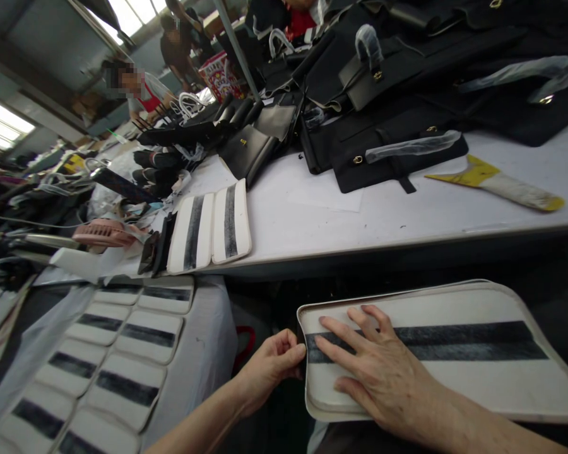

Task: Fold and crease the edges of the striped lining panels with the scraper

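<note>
A large cream panel (459, 391) with rounded corners and a dark stripe along its middle lies at the lower right. Its raised rim shows along the left and top edges. My right hand (373, 359) presses flat on the panel with its fingers spread across the stripe. At the panel's left edge, my left hand (279, 359) is closed, thumb and finger pinching the rim. What lies under the panel is mostly hidden.
Smaller striped panels (127, 391) overlap in rows on a covered surface at left. Two more (230, 224) lie on the white table (284, 233). Behind are black bags (388, 151), a yellow-and-white spatula-like tool (497, 183), a pink fan-like object (105, 233) and a person (146, 94).
</note>
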Tool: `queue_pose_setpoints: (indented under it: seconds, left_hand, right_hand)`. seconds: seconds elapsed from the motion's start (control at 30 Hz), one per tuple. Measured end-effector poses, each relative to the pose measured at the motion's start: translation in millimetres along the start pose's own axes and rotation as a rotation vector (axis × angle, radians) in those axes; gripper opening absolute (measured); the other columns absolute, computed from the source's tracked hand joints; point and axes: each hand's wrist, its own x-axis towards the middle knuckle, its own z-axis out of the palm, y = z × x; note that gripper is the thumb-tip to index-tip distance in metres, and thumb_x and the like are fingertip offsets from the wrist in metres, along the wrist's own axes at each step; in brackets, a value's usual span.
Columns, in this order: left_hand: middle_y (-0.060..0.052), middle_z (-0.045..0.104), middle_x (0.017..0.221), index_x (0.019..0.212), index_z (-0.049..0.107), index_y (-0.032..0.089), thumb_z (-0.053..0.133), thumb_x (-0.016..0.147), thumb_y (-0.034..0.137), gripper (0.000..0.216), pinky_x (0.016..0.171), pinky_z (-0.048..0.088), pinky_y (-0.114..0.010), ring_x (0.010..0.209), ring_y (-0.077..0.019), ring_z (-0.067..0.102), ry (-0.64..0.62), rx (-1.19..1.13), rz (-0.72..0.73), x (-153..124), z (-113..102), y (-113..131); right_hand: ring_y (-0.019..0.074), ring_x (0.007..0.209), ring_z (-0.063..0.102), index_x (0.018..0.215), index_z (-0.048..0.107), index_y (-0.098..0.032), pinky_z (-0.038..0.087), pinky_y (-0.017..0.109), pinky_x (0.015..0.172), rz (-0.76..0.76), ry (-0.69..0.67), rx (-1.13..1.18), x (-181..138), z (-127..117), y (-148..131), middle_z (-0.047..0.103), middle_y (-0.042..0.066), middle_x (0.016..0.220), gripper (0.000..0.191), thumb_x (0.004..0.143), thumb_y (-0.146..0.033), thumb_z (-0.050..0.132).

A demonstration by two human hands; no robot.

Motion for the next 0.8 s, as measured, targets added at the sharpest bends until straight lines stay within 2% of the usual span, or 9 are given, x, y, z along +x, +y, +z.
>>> queue_pose_setpoints:
  seconds: [0.27,0.43,0.53,0.63,0.73,0.8]
  left_hand:
    - [0.003,0.052,0.073,0.077,0.04,0.018,0.077,0.077,0.044,0.045,0.071,0.051,-0.034,0.063,-0.0083,0.049,-0.059,0.196,-0.118,13.9,-7.4,16.6]
    - [0.006,0.047,0.066,0.076,0.037,0.02,0.075,0.076,0.05,0.048,0.056,0.048,-0.025,0.056,-0.0073,0.045,-0.01,0.243,-0.056,19.2,-0.6,8.9]
    - [0.008,0.043,0.063,0.074,0.034,0.022,0.071,0.077,0.053,0.049,0.049,0.039,-0.019,0.055,-0.0075,0.042,0.071,0.255,0.059,18.5,4.9,-3.8]
    - [0.008,0.038,0.063,0.073,0.033,0.022,0.066,0.081,0.053,0.046,0.049,0.033,-0.019,0.056,-0.0081,0.038,0.168,0.324,0.229,16.8,6.1,-18.8]
    - [0.007,0.038,0.066,0.078,0.038,0.022,0.063,0.085,0.048,0.037,0.056,0.035,-0.023,0.06,-0.0103,0.038,0.323,0.555,0.434,13.7,3.0,-27.5]
    - [0.005,0.045,0.072,0.082,0.043,0.022,0.066,0.084,0.042,0.032,0.064,0.039,-0.026,0.067,-0.0129,0.045,0.442,0.807,0.658,10.4,1.1,-25.7]
  right_hand:
    - [0.0318,0.122,0.04,0.133,0.054,-0.03,0.011,0.053,0.109,0.006,0.021,0.004,2.9,3.6,4.0,0.048,-0.002,0.145,0.045,0.092,-0.051,0.054]
    - [0.033,0.125,0.036,0.136,0.05,-0.028,0.007,0.054,0.11,0.018,-0.05,0.019,5.2,-0.4,3.1,0.045,0.001,0.147,0.047,0.094,-0.048,0.052]
    - [0.0322,0.125,0.034,0.139,0.046,-0.027,0.004,0.051,0.11,0.034,-0.087,0.034,6.6,-4.4,0.8,0.044,0.0,0.148,0.049,0.093,-0.044,0.053]
    - [0.0306,0.126,0.033,0.144,0.039,-0.024,0.004,0.048,0.111,0.051,-0.098,0.079,6.6,-7.7,-0.9,0.045,0.0,0.148,0.058,0.092,-0.042,0.056]
    - [0.0287,0.123,0.034,0.142,0.038,-0.025,0.01,0.044,0.11,0.088,-0.074,0.163,5.8,-9.6,-1.4,0.051,0.0,0.141,0.068,0.083,-0.044,0.067]
    - [0.0281,0.119,0.036,0.139,0.041,-0.026,0.018,0.043,0.108,0.123,-0.052,0.212,5.0,-9.6,-1.9,0.055,0.001,0.134,0.077,0.074,-0.046,0.077]
